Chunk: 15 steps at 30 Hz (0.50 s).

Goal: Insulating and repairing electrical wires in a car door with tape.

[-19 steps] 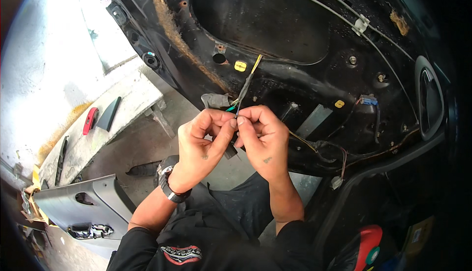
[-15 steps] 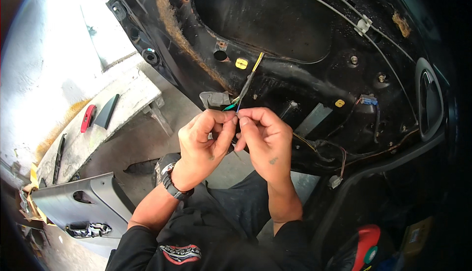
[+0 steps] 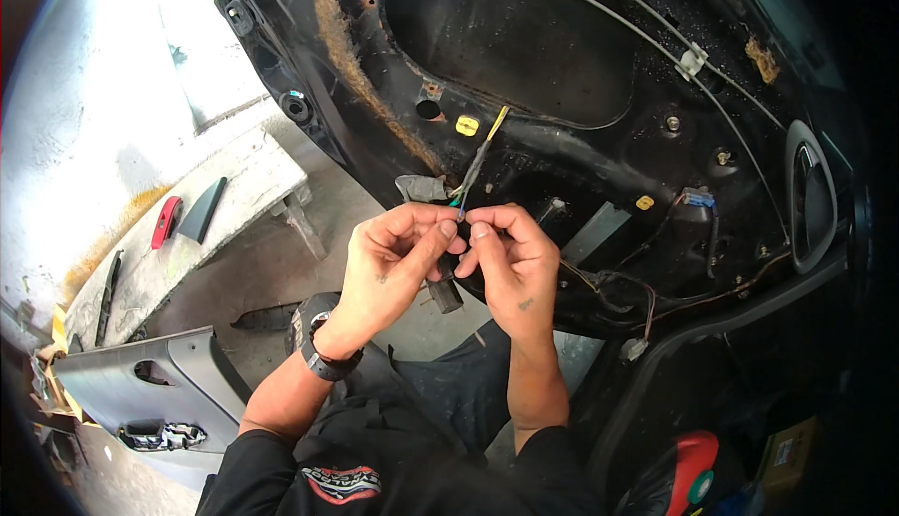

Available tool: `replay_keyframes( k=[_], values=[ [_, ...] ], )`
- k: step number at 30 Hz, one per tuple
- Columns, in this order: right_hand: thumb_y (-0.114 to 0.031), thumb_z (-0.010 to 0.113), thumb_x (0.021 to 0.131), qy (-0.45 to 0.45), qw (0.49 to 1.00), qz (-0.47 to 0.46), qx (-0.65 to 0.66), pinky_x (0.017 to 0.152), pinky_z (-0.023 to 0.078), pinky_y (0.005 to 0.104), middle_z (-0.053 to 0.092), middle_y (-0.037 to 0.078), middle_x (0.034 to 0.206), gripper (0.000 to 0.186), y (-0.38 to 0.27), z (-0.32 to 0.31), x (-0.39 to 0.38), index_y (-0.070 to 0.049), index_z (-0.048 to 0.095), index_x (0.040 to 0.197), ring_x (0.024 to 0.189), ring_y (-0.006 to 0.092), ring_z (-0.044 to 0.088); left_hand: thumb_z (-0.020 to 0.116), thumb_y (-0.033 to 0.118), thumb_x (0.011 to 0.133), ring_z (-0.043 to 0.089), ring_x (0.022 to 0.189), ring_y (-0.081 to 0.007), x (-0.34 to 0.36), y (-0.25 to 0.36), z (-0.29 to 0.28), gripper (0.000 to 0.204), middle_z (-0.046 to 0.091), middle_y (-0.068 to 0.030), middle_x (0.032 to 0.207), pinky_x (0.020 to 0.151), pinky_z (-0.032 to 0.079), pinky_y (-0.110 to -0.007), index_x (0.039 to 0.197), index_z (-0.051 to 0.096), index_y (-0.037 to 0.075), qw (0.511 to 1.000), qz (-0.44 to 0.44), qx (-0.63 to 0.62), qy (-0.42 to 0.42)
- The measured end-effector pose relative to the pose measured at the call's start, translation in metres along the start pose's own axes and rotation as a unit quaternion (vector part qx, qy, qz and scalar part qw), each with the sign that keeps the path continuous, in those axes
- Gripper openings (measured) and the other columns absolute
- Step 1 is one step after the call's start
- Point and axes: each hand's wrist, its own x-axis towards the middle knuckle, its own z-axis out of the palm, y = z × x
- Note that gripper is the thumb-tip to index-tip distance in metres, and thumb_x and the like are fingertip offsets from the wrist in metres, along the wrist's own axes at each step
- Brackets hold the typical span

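Observation:
Both hands meet at the lower edge of a black car door panel with its trim off. My left hand pinches the end of a thin blue wire between thumb and forefinger. From the other side my right hand pinches at the same spot, fingertips almost touching the left ones. The exact join is hidden by the fingers. A green wire shows just above. The wires run up into a black-taped harness with a yellow end, beside a grey taped bundle. Under my hands hangs a dark cylindrical piece.
Left, a worn bench carries a red-handled tool and a dark triangular trim piece. A grey door trim panel leans below it. Right are the inner door handle, a blue connector and a loose connector.
My fingers have shifted slightly, the left thumb now lying flatter over the wire. The dark cylindrical piece has come into sight below my hands. The view has moved a little.

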Motion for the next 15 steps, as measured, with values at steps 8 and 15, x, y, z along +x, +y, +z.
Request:
replay_keyframes(
  k=[8,15],
  values=[
    [0.003,0.06,0.092,0.032,0.994,-0.068,-0.083,0.058,0.052,0.0207,0.062,0.004,0.088,0.008,0.006,0.011,0.0,0.006,0.061,0.099,0.066,0.0063,0.061,0.066,0.003,0.092,0.066,0.075,-0.007,-0.005,-0.008,0.004,0.015,0.071,-0.0054,0.088,0.064,0.055,-0.021,0.105,0.066,-0.004,0.994,0.064,0.085,0.034],
    [0.001,0.067,0.084,0.083,0.959,-0.151,-0.226,0.056,0.049,0.0308,0.059,0.01,0.081,0.01,0.0,0.021,0.0,0.001,0.06,0.091,0.063,0.019,0.062,0.065,0.002,0.092,0.067,0.076,-0.0076,-0.008,-0.012,0.005,0.011,0.071,-0.006,0.089,0.067,0.054,-0.021,0.1,0.065,-0.005,0.976,0.123,0.171,0.05]
  ],
)
